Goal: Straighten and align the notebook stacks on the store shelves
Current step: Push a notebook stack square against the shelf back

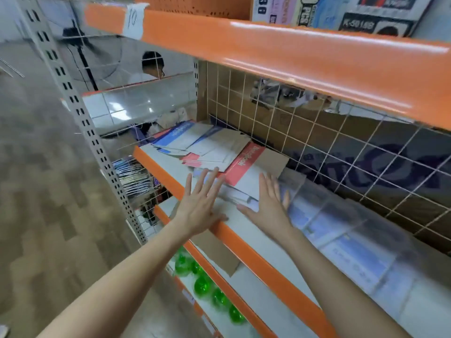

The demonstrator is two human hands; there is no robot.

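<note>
A messy spread of notebooks lies on the middle shelf (168,164), which has an orange front edge. A red-and-white notebook (246,164) sits askew on top near my hands, and a blue-and-white notebook (179,136) lies farther back at the left. My left hand (201,203) reaches over the shelf edge with straight, spread fingers, fingertips at the near end of the pile. My right hand (267,203) is flat with straight fingers beside the red notebook's near corner. Neither hand holds anything. More notebooks (346,250) lie blurred on the shelf to the right.
An orange upper shelf (292,54) overhangs close above. A wire grid back panel (317,132) stands behind the notebooks with cardboard boxes behind it. Green bottles (202,286) sit on a lower shelf. A person (152,67) is visible beyond the shelving at the left.
</note>
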